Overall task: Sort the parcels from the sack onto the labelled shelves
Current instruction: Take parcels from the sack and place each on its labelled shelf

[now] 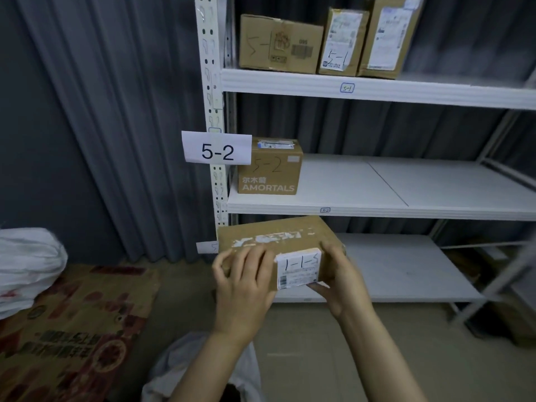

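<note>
- I am curling the fingers of my left hand (243, 285) over the top of a brown cardboard parcel (278, 242), fingers close together and thumb on its left end.
- I am clamping my right hand (339, 280) round the parcel's right end, thumb pressing on the near edge of its white label (298, 268).
- I am reading the handwriting on that label as "1-1-5" from my angle; the small print beneath is too fine to read.
- I am holding the parcel in the air, in front of the lowest shelf (406, 271) and just under the middle shelf (377, 210).
- I am looking at a paper sign (217, 149) reading "5-2" on the rack's post.
- Beside it, an AMORTALS box (269, 169) with "5-2" penned on it is sitting on the middle shelf.
- Farther up, three boxes are standing on the top shelf (377, 91), which is tagged "5-1"; the left box (278, 44) is showing "5-1" in pen.
</note>
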